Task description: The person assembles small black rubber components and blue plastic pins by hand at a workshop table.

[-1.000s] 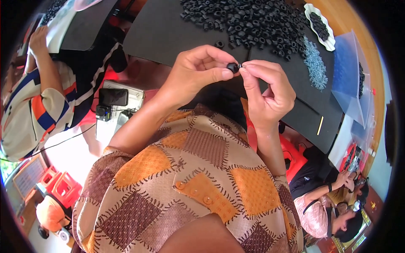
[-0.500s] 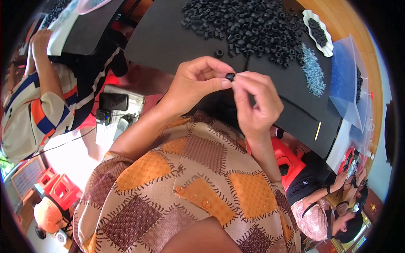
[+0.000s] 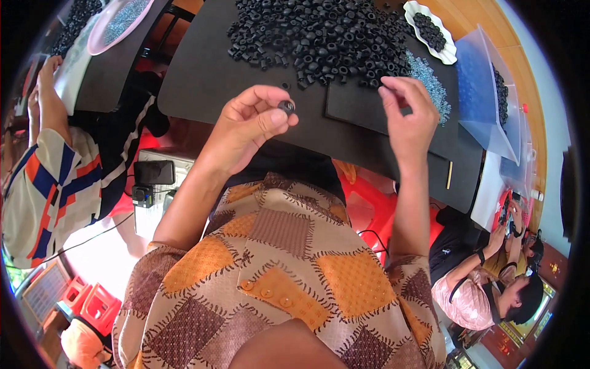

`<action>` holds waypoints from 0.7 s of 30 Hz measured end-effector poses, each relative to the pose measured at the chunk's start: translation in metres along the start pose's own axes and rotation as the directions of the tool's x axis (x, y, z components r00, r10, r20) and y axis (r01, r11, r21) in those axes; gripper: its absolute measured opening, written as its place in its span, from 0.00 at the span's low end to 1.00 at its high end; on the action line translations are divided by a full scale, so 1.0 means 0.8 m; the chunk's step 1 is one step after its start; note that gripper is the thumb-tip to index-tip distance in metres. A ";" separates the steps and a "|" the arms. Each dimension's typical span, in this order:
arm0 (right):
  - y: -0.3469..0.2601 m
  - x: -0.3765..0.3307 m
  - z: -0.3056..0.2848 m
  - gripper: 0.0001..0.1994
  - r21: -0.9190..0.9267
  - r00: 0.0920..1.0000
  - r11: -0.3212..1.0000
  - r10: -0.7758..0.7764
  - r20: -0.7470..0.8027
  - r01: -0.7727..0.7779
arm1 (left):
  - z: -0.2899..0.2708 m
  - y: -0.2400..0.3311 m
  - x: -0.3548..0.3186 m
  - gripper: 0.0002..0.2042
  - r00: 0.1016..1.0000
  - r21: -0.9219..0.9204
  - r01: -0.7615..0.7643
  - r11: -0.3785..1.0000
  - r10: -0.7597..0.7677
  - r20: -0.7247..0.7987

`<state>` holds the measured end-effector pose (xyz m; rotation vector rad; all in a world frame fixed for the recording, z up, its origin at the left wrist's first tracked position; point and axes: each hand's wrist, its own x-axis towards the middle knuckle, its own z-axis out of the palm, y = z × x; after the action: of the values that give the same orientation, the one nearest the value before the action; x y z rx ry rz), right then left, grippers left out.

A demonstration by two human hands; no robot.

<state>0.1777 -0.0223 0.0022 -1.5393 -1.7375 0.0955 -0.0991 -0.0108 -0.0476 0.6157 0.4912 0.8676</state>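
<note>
Head camera view: the broad black tabletop [image 3: 203,77] stretches out beyond your fingers on both sides. Ahead of them, between your two hands, spreads the big pile of short black plastic pieces [image 3: 326,37], many with hollow ends showing. Right of your right fingers stands the translucent bluish plastic bin [image 3: 476,111]; black pieces appear inside its right part. Far up and left of your left fingers sits the round pink basin [image 3: 93,48], holding pale blue bits. Beyond your right fingers, slightly to the right, lies the white scalloped dish [image 3: 452,52], with a heap of small black pieces in it. Loose pale blue pieces [image 3: 433,89] are spread just right of those same fingers.

Your right hand [image 3: 413,117] has thumb and index tips close together at the pile's near edge; you cannot tell whether they pinch anything. Your left hand [image 3: 249,120] has its thumb and fingers clamped on one small rounded black piece [image 3: 286,106], well left of the right fingertips. Its round end, with a greyish patch, faces up toward the camera; the long axis is too foreshortened to tell.
</note>
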 end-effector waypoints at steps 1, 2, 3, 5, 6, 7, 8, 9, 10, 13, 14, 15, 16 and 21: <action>0.004 0.006 -0.002 0.08 -0.029 0.999 0.999 -0.019 0.046 0.020 | 0.000 0.003 0.003 0.12 1.000 -0.045 -0.021 0.999 0.021 0.014; 0.006 0.011 -0.004 0.07 -0.054 0.995 0.998 -0.038 0.093 0.043 | 0.000 0.006 0.005 0.12 0.999 -0.089 -0.042 0.995 0.044 0.024; 0.008 0.014 -0.006 0.07 -0.045 0.994 0.998 -0.039 0.098 0.044 | 0.000 0.007 0.007 0.12 0.998 -0.095 -0.050 0.994 0.053 0.024; 0.013 0.027 0.002 0.07 -0.177 0.947 0.942 -0.247 0.208 0.284 | 0.004 0.008 0.013 0.12 0.997 -0.082 -0.063 0.995 0.066 0.040; 0.015 0.029 0.006 0.07 -0.153 0.943 0.943 -0.264 0.205 0.297 | 0.006 0.010 0.015 0.12 0.995 -0.076 -0.067 0.995 0.072 0.073; 0.017 0.025 0.003 0.07 -0.202 0.931 0.928 -0.257 0.258 0.312 | 0.011 0.009 0.016 0.12 0.997 -0.096 -0.037 0.995 0.043 0.065; 0.021 0.024 0.002 0.08 -0.251 0.919 0.911 -0.246 0.309 0.328 | 0.012 0.011 0.018 0.12 0.997 -0.092 -0.044 0.995 0.049 0.053; 0.023 0.027 0.004 0.09 -0.258 0.908 0.898 -0.269 0.322 0.358 | 0.013 0.015 0.022 0.13 0.997 -0.084 -0.044 0.995 0.050 0.066; 0.023 0.027 0.005 0.09 -0.251 0.906 0.899 -0.272 0.325 0.360 | 0.015 0.015 0.024 0.13 0.995 -0.080 -0.041 0.996 0.048 0.082; 0.020 0.030 0.004 0.10 -0.244 0.903 0.904 -0.258 0.343 0.351 | 0.022 0.011 0.026 0.12 0.998 -0.029 -0.045 0.999 0.046 0.030; 0.017 0.030 0.003 0.09 -0.245 0.905 0.906 -0.250 0.344 0.344 | 0.024 0.010 0.027 0.11 0.999 0.007 -0.052 0.999 0.052 0.002; 0.016 0.030 0.002 0.08 -0.246 0.906 0.909 -0.242 0.346 0.336 | 0.026 0.010 0.029 0.11 0.999 0.006 -0.053 0.999 0.053 0.002; 0.015 0.030 -0.001 0.08 -0.243 0.905 0.909 -0.245 0.349 0.340 | 0.026 0.010 0.031 0.11 0.998 0.050 -0.064 0.997 0.065 -0.017; 0.049 0.014 -0.098 0.08 0.041 0.953 0.992 0.127 -0.276 -0.120 | 0.027 0.014 0.033 0.09 0.990 0.112 -0.136 0.984 0.140 -0.031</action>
<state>0.2564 -0.0366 0.0403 -1.5615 -1.4151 -0.0366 -0.0771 0.0096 -0.0284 0.7413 0.5381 0.9902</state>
